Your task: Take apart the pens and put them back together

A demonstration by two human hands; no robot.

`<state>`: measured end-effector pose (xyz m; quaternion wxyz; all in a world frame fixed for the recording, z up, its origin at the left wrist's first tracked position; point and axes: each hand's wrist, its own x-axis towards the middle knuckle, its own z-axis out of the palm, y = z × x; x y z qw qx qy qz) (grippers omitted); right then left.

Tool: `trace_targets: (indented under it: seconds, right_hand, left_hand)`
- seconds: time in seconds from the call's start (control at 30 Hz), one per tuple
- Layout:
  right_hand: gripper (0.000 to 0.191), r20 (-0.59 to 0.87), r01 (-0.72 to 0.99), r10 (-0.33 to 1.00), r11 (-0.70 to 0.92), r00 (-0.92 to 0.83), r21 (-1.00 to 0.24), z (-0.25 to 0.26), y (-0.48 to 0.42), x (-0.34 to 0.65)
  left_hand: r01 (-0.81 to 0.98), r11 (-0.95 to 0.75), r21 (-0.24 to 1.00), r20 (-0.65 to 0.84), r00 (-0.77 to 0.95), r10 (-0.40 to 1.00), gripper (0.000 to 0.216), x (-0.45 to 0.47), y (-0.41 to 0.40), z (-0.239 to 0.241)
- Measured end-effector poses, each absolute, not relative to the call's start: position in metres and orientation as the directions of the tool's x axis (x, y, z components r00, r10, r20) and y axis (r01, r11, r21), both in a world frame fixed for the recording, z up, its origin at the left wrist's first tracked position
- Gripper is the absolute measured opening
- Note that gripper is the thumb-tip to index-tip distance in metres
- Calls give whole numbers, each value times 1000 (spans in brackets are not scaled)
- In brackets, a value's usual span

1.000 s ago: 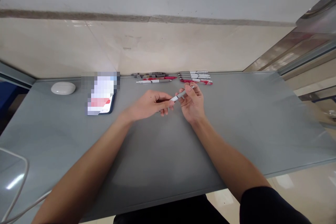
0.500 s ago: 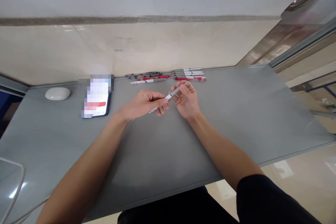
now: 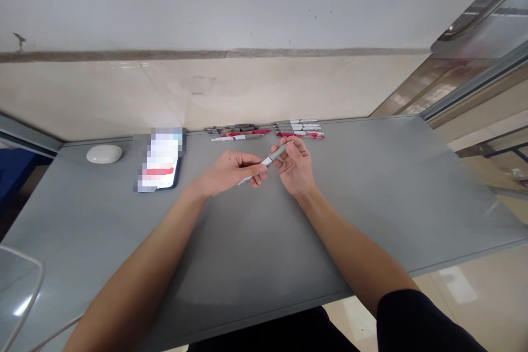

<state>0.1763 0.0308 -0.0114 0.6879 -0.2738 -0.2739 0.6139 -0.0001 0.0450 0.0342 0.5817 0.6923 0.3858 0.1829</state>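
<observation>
Both hands meet over the middle of the grey table [image 3: 371, 203] and share one grey and white pen [image 3: 270, 159]. My left hand [image 3: 231, 171] pinches the pen's white lower half between thumb and fingers. My right hand [image 3: 296, 166] curls its fingers round the grey upper half. The pen slants up to the right, held a little above the tabletop.
Two small groups of red, white and grey pens [image 3: 238, 133] [image 3: 299, 127] lie along the table's far edge by the wall. A phone [image 3: 160, 166] and a white oval case [image 3: 104, 153] lie at the far left. A white cable [image 3: 25, 297] curves over the near left corner.
The hands keep hold of the same pen in almost the same pose. The view has shifted a little, so everything sits slightly lower in the picture.
</observation>
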Motion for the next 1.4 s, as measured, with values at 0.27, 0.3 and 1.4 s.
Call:
trace_targets:
  seconds: [0.27, 0.3, 1.4]
  right_hand:
    - [21, 93, -723, 995, 76, 17, -687, -10, 31, 178]
    - [21, 98, -727, 995, 78, 15, -682, -10, 31, 178]
    - [17, 39, -666, 987, 134, 156, -734, -12, 33, 178]
  left_hand:
    - [281, 104, 954, -281, 723, 631, 35, -3, 42, 44]
    - [284, 93, 954, -277, 722, 635, 35, -3, 42, 44]
    - [288, -130, 949, -99, 663, 742, 37, 4, 44, 37]
